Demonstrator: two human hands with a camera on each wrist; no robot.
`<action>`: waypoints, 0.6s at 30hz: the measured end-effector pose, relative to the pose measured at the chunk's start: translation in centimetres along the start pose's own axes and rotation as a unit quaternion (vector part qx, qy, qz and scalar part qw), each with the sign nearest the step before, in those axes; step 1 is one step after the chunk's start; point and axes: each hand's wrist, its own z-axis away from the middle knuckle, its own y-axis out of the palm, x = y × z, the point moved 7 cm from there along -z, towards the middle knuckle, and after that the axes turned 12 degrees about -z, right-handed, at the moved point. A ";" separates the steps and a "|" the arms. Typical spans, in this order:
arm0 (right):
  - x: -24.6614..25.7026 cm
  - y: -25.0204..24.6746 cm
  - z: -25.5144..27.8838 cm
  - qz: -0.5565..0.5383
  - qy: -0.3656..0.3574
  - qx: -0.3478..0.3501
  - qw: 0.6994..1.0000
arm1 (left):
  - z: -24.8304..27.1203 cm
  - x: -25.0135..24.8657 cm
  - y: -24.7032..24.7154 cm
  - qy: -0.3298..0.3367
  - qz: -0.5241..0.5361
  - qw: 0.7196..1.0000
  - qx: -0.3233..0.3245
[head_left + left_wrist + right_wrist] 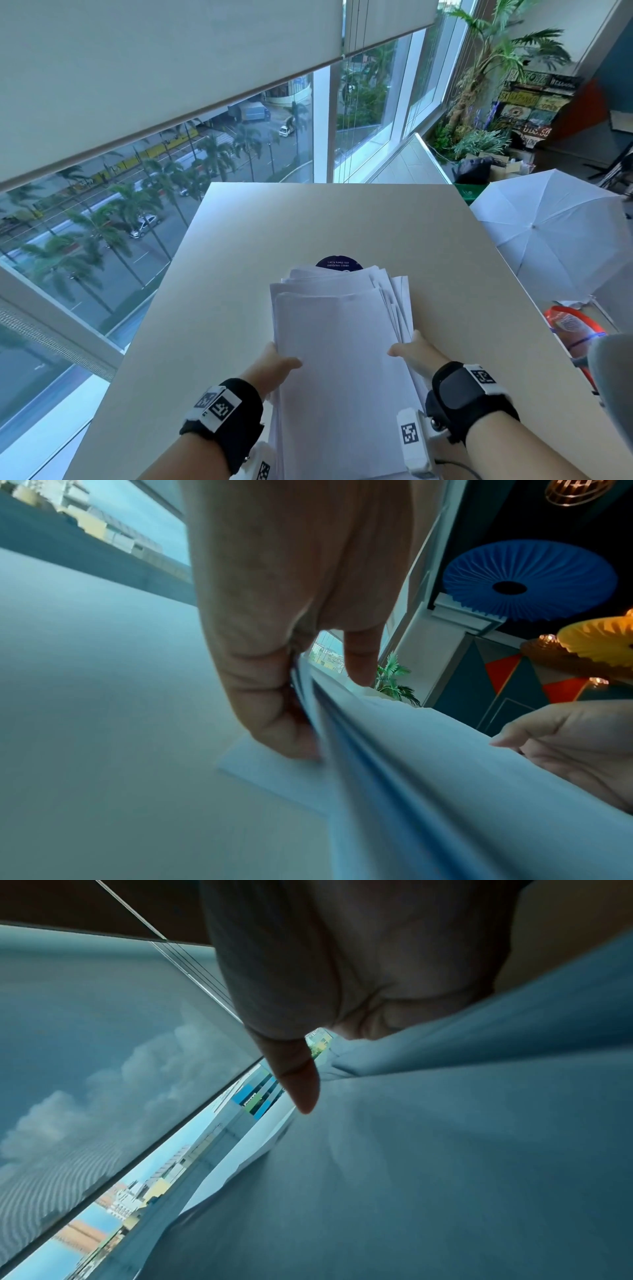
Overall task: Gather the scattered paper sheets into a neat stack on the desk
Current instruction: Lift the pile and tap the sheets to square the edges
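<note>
Head view, left to right: at lower left of centre, the left hand [274, 368] pinches the left edge of a pile of paper [342, 342], thumb on top. The pile sits at lower centre on the desk [219, 308], its long axis running away from the person, far ends fanned unevenly. At lower right, the right hand [416, 354] grips the opposite edge; both hands are equally near.

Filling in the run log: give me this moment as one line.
stage: squaring stack | left hand: holds paper stack left edge | right hand: holds right edge | far edges: uneven | under stack: blue round sticker on desk
</note>
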 end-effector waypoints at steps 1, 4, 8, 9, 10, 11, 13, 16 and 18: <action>-0.1 -0.1 0.0 -0.001 -0.006 0.004 1.000 | 0.5 -0.5 -0.1 0.005 0.006 1.000 0.005; 0.0 0.0 0.2 0.008 -0.012 0.007 1.000 | 1.9 -1.2 -0.1 0.017 0.006 1.000 0.008; 0.6 0.5 0.3 -0.003 -0.024 0.041 0.999 | 2.4 -0.9 0.5 0.014 0.043 0.998 0.040; 0.7 0.5 0.2 -0.001 -0.031 0.037 0.999 | 2.3 -0.7 0.4 0.016 0.058 0.997 0.038; 0.9 0.4 0.0 0.011 -0.042 0.024 0.999 | 2.4 -0.5 0.1 0.021 0.076 0.996 0.033; 1.0 0.2 -0.2 0.023 -0.053 0.008 0.998 | 2.5 -0.4 -0.1 0.031 0.096 0.994 0.031; 1.0 0.1 -0.5 0.031 -0.062 -0.010 0.998 | 2.7 0.2 -0.6 0.037 0.134 0.990 0.019; 0.7 0.0 -0.8 0.016 -0.051 -0.015 0.998 | 2.3 1.3 -2.2 0.011 0.149 0.986 -0.074; 0.3 0.1 -0.8 0.002 -0.040 -0.020 0.999 | 2.5 1.8 -3.2 -0.014 0.115 0.984 -0.135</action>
